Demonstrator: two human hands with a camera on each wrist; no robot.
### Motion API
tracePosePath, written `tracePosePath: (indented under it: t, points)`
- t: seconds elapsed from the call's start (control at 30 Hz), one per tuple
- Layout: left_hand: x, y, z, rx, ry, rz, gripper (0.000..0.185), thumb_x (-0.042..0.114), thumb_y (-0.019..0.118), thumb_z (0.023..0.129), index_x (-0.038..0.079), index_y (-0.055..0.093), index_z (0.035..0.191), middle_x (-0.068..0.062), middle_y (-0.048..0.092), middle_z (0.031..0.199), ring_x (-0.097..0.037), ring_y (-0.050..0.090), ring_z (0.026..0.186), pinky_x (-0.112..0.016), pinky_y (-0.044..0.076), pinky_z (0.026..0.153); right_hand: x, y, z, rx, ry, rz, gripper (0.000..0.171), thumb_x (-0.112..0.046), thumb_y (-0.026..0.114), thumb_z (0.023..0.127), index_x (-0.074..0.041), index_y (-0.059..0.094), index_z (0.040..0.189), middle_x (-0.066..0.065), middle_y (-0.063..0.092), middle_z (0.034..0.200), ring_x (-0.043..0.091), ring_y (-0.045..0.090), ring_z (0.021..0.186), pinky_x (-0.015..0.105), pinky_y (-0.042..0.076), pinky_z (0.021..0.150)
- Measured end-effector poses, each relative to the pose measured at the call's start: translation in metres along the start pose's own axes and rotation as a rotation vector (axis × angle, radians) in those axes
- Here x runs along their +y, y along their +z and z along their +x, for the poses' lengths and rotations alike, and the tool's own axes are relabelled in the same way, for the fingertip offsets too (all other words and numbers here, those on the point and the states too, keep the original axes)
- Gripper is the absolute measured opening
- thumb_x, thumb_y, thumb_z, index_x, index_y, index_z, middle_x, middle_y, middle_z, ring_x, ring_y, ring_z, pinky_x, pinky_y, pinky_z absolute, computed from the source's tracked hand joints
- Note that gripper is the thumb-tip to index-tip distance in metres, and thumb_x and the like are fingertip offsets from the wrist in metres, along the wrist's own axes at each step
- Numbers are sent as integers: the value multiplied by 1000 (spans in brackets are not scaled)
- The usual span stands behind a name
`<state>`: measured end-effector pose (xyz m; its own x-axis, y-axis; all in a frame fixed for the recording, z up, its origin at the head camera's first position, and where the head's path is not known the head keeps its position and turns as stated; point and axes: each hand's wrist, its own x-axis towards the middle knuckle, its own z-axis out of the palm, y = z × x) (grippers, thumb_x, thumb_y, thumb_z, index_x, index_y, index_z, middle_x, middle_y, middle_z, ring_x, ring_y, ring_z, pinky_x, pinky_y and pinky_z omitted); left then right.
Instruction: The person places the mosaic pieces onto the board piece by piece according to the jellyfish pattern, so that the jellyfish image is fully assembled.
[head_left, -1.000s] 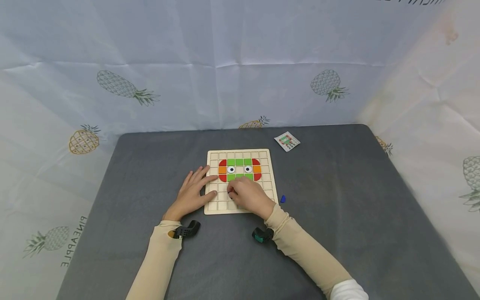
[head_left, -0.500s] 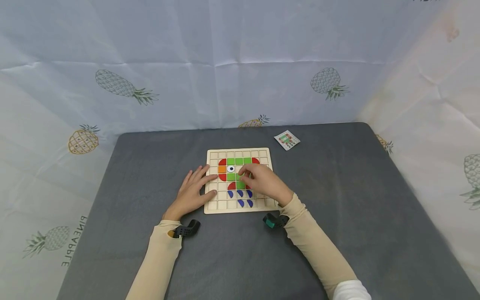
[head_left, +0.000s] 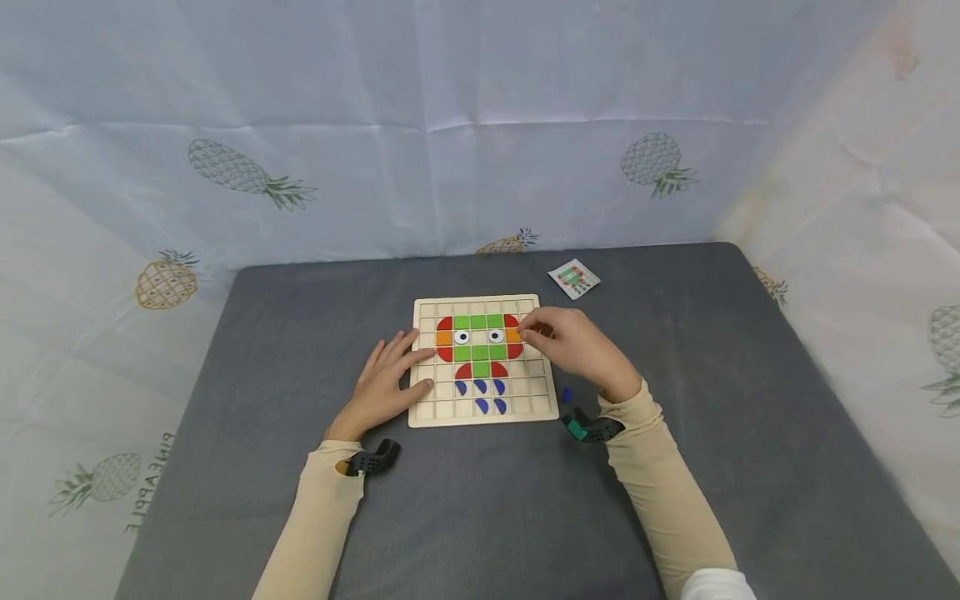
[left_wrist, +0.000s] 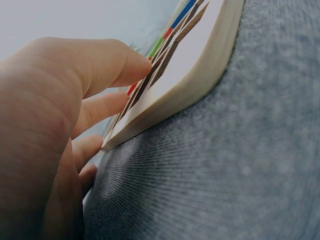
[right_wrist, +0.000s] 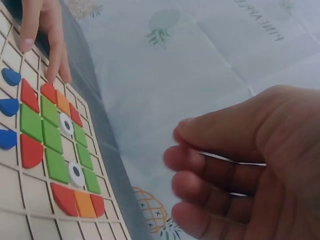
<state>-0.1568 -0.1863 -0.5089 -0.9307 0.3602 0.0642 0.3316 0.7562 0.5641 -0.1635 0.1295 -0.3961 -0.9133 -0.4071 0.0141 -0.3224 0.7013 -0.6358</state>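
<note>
A wooden grid board (head_left: 537, 408) lies on the table, bearing green square tiles (head_left: 480, 352), red rounded tiles (head_left: 500, 369), orange tiles (head_left: 445, 337) and white eye pieces (head_left: 462, 337). Below them sit several blue half-round pieces (head_left: 482, 406). My left hand (head_left: 381, 390) rests at the board's left edge with spread fingers; the left wrist view has its thumb (left_wrist: 120, 62) over the rim. Above the board's right side hovers my right hand (head_left: 573, 342). Its fingers bend loosely, and nothing shows between thumb and fingertips in the right wrist view.
One loose blue piece (head_left: 567, 394) lies on the dark grey table (head_left: 712, 375) just right of the board. Behind the board's right corner is a small pattern card (head_left: 573, 279). A pineapple-print cloth (head_left: 450, 192) hangs behind the table.
My right hand has lifted from the blue pieces and moved up and right to the board's right edge, uncovering the lower pieces and right eye. My left hand stays in place.
</note>
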Motion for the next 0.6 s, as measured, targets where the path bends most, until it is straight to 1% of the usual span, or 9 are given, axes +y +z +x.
tracePosePath:
  t: [0.17,0.23,0.33,0.47,0.53,0.6]
  points:
    - [0,0,0,1,0,2,51,41,62,90,30,52,138,3,21,161,-20,10,151,-45,-1,123,11,-5,-14,2,-18,0,17,-21,61,95,-11,69,106,4,69,95,14,57,75,28,51,67]
    - [0,0,-1,3,-1,-1,51,40,62,89,30,52,138,3,21,160,-20,10,151,-45,-1,123,19,-5,-21,-11,-16,-14,16,-20,61,95,-11,70,105,4,69,94,12,57,74,27,50,66]
    - [0,0,-1,4,-2,-3,51,40,62,89,30,52,138,2,21,161,-21,10,151,-46,-1,122,33,-4,-32,-41,-1,-39,15,-18,63,93,-9,70,104,0,68,90,10,56,72,25,50,62]
    - [0,-1,-2,7,-6,-4,51,40,62,89,30,52,138,2,21,160,-21,10,151,-46,0,122,47,0,-43,-88,-3,-99,11,-15,66,91,-10,71,99,-5,63,82,9,52,67,23,47,58]
    - [1,-1,-2,8,-5,-3,50,40,62,89,30,52,138,2,22,160,-21,11,150,-46,0,122,52,3,-47,-111,-12,-132,8,-14,68,89,-12,70,97,-6,60,80,9,50,66,23,45,57]
    - [1,-1,-1,7,-3,-1,50,40,62,89,30,53,138,1,22,160,-22,11,150,-46,0,122,57,6,-50,-132,-22,-166,9,-13,70,87,-13,70,96,-7,59,81,8,49,69,23,45,60]
